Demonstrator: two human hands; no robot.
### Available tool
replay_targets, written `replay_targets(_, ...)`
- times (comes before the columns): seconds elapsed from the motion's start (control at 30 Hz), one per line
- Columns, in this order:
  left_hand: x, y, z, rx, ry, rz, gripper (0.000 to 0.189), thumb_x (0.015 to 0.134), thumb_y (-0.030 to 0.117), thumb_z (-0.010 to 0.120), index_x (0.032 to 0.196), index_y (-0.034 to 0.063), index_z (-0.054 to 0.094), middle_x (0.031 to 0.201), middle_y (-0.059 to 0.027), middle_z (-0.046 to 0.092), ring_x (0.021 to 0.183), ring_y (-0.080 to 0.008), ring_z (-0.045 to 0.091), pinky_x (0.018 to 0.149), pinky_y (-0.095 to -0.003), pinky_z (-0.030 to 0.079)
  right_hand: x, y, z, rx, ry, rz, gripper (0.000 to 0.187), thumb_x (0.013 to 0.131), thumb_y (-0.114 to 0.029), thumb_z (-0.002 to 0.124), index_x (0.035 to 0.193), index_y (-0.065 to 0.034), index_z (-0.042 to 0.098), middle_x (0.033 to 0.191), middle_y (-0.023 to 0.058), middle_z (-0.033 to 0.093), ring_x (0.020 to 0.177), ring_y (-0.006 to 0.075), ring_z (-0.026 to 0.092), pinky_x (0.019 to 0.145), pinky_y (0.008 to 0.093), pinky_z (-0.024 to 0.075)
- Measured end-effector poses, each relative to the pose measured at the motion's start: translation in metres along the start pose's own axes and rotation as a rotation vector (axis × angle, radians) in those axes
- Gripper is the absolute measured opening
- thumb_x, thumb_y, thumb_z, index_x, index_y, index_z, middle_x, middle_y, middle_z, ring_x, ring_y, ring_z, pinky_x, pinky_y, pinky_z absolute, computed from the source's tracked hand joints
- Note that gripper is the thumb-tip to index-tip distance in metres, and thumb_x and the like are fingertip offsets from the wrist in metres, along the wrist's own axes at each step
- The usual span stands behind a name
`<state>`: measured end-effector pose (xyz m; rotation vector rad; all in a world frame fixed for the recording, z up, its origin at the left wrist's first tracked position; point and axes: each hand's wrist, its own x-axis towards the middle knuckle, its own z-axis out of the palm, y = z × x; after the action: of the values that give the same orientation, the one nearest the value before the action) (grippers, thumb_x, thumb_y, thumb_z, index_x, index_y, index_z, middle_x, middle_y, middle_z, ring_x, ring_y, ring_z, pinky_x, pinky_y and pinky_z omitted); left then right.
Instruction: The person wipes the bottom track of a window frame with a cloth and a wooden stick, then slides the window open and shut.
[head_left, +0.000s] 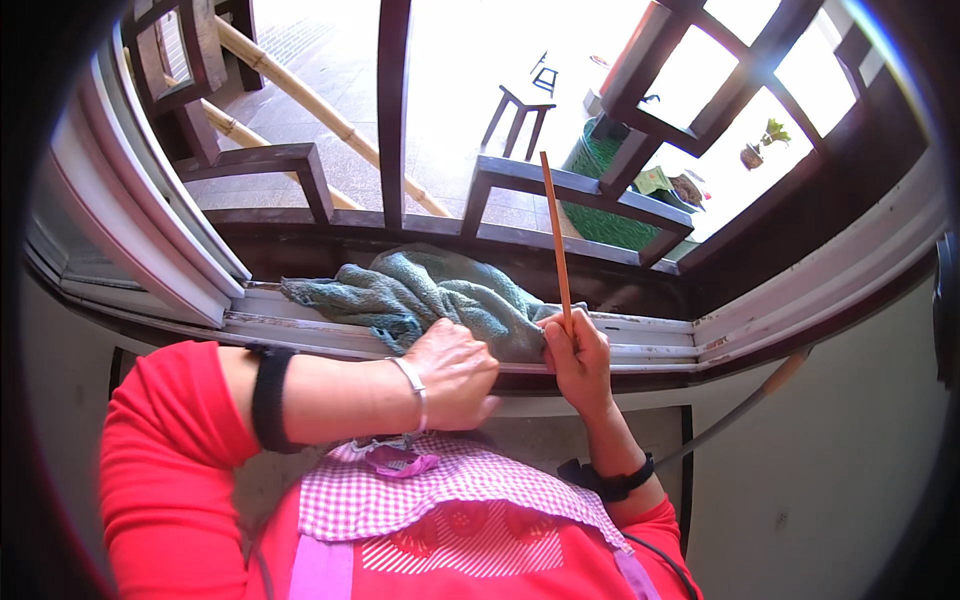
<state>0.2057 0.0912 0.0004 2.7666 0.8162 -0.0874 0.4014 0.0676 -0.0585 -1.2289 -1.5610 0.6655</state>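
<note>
A thin wooden stick (556, 232) rises almost upright from my right hand (579, 360), which grips its lower end. The thumb and fingers of that hand also touch the edge of a crumpled grey-green cloth (450, 292). This cloth lies bunched over the window's sliding track (652, 336). At the cloth's near edge is my left hand (454, 371), back upward and fingers curled under. Its palm is hidden, so whether it holds anything does not show. A pale bangle (414, 382) circles the left wrist.
Dark wooden lattice (394, 112) stands just beyond the track. A white sliding window frame (142, 202) borders it on the left. Outside are bamboo poles (315, 112), a stool (523, 109), a green container (600, 214) and a potted plant (752, 156). A cable (720, 420) runs by my right forearm.
</note>
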Motion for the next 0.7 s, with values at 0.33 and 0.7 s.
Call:
replay_targets(0.33, 0.053, 0.032, 0.03, -0.358, 0.282, 0.091, 0.039, 0.069, 0.023, 0.065, 0.097, -0.0045, 0.058, 0.092, -0.0208, 0.059, 0.1, -0.0356, 0.053, 0.09, -0.0384, 0.04, 0.011, 0.01, -0.018, 0.539, 0.266, 0.168, 0.017, 0.094, -0.02, 0.047, 0.084, -0.0064, 0.05, 0.064, 0.0029, 0.054, 0.039, 0.0049, 0.039, 0.034, 0.0186, 0.0246)
replay_targets(0.7, 0.01, -0.035, -0.002, -1.064, 0.235, -0.015, 0.015, 0.086, 0.003, 0.055, 0.1, -0.0001, 0.06, 0.082, -0.0019, 0.058, 0.076, -0.0085, 0.052, 0.07, -0.0228, 0.045, 0.026, -0.017, -0.075, 0.165, 0.353, 0.06, 0.023, 0.094, -0.025, 0.047, 0.082, -0.0059, 0.051, 0.061, 0.0011, 0.054, 0.044, 0.0051, 0.048, 0.036, 0.0174, 0.0294)
